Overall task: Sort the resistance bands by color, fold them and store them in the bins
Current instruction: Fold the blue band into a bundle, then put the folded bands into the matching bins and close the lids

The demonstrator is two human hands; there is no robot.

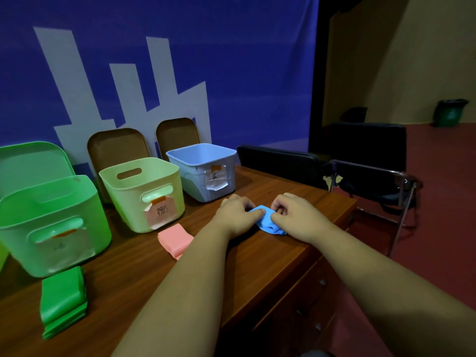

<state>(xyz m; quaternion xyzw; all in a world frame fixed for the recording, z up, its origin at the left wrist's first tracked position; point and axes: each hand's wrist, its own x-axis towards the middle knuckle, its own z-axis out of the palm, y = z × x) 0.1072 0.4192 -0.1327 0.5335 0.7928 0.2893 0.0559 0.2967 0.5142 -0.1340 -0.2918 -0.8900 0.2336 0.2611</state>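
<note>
- The small blue rubbery resistance band [269,220] lies bunched on the brown wooden desk [257,266], near its right edge. It is held between your 2 hands, probably so the fold cannot spring open.
- Your left hand [235,211] pinches its left end with curled fingers, and your right hand [296,212] pinches the right end the same way.
- The light blue plastic bin [190,181] stands just beyond, to the left, and is likely this band's home.
- The folded pink band [175,239] lies in front of the pale yellow bin [123,202].
- The folded green band stack [63,302] lies in front of the green bin [23,228].
- Each of the 2 seems staged by its bin, ready to drop in.
</note>
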